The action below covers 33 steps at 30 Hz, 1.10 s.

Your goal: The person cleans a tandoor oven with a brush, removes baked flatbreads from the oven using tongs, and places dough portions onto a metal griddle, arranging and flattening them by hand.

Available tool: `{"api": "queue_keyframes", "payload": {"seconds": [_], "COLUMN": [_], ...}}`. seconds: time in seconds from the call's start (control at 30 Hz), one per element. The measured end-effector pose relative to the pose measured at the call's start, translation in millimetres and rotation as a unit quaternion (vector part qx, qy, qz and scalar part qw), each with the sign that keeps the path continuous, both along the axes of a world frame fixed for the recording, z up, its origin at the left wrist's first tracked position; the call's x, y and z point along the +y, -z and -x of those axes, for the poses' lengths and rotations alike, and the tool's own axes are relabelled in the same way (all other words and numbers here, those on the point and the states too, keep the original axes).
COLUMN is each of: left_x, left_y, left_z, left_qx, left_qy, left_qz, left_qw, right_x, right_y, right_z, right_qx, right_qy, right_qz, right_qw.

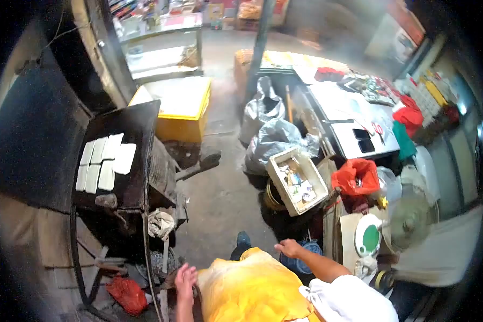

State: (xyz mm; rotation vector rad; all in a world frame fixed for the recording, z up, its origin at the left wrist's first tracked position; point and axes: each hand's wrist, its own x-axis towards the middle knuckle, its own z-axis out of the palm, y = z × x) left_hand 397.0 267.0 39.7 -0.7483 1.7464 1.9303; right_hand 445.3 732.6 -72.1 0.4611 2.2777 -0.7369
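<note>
Left hand (186,279) empty, fingers loosely spread; right hand (290,248) half-curled, grip indeterminable. Pale flat slabs (107,172) on tabletop (127,189), ahead-left of left hand. Judged: between handlings; any grasp requires reaching.

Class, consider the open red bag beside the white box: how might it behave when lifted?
The red bag would probably sag, since its thin-looking sides are creased. It may spill if tilted, as its mouth gapes open.
</note>
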Motion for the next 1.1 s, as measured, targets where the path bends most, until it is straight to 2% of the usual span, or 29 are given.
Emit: {"api": "queue_keyframes", "payload": {"seconds": [0.1,0.13,0.17,0.2,0.23,0.33,0.4,0.43,0.47,0.57,0.63,0.7,0.77,0.9,0.97,1.03,1.1], "left_x": [28.3,32.8,36.5,31.1,28.9,4.7,-16.2,-29.4,-43.8,-74.6,-95.2,-117.6,-127.2,-130.4,-126.1,-119.3,-127.2], "left_y": [-9.2,-10.2,-28.5,-8.8,-24.9,-43.1,-45.6,-45.1,-51.5,-53.3,-46.5,-24.9,-20.3,10.0,21.8,15.3,17.2], "left_z": [58.7,73.5,90.9,100.5,115.5,161.5,197.3,216.3,237.0,297.9,342.8,385.2,421.7,474.6,489.9,494.0,497.0], "left_qx": [0.042,0.098,0.105,0.145,0.160,0.235,0.276,0.289,0.262,0.238,0.227,0.233,0.189,0.216,0.226,0.249,0.260], "left_qy": [0.091,0.089,0.083,0.067,0.088,0.094,0.093,0.087,0.117,0.115,0.126,0.151,0.210,0.286,0.326,0.327,0.326], "left_qz": [0.067,0.085,0.088,0.105,0.188,0.330,0.396,0.417,0.418,0.465,0.493,0.534,0.570,0.579,0.523,0.522,0.495], "left_qw": [0.993,0.987,0.987,0.982,0.965,0.909,0.871,0.857,0.862,0.845,0.830,0.799,0.771,0.732,0.754,0.747,0.763], "right_x": [10.1,16.6,24.5,33.7,42.2,56.6,44.3,44.3,42.4,31.9,21.6,10.1,7.5,-50.1,-83.2,-103.8,-116.0], "right_y": [-34.7,-38.5,-35.3,-23.8,-13.1,4.3,-15.1,-9.8,-2.0,17.4,19.4,20.0,53.9,-4.9,-41.5,-68.3,-81.7], "right_z": [77.8,98.9,117.1,130.5,138.7,149.7,156.8,153.1,147.9,134.9,138.3,141.1,130.1,175.4,208.2,229.6,247.3], "right_qx": [0.075,0.081,0.083,0.075,0.066,0.077,0.027,0.024,0.025,0.006,-0.054,-0.049,-0.037,-0.035,-0.032,-0.028,-0.029], "right_qy": [0.024,0.037,0.050,0.092,0.140,0.123,0.140,0.125,0.120,0.127,0.148,0.139,0.201,0.205,0.225,0.241,0.201], "right_qz": [0.025,0.049,0.074,0.113,0.148,0.155,0.111,0.126,0.120,0.102,0.104,0.084,0.033,0.097,0.085,0.076,0.068], "right_qw": [0.997,0.995,0.993,0.986,0.977,0.977,0.984,0.984,0.985,0.987,0.982,0.986,0.978,0.973,0.970,0.967,0.977]}}
